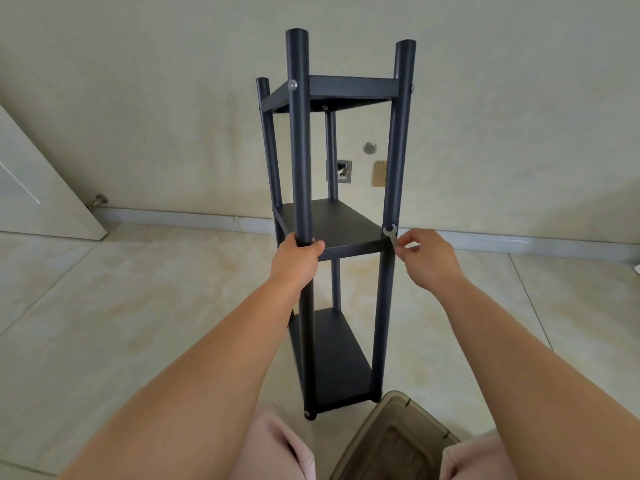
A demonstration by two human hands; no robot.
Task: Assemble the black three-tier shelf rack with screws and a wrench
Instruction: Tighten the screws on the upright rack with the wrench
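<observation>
The black three-tier shelf rack (334,223) stands upright on the tiled floor in front of me, with all three shelves between its four posts. My left hand (298,255) grips the near left post at the height of the middle shelf. My right hand (425,256) pinches a small flat silver wrench (391,236). The wrench's open jaw sits at the near right post, at the middle shelf's corner. A silver screw head (293,85) shows on the near left post at the top shelf.
A brownish translucent plastic bin (394,441) sits between my knees, just in front of the rack's feet. A wall with a baseboard runs behind the rack. An open white door (38,188) and its door stop are at the left.
</observation>
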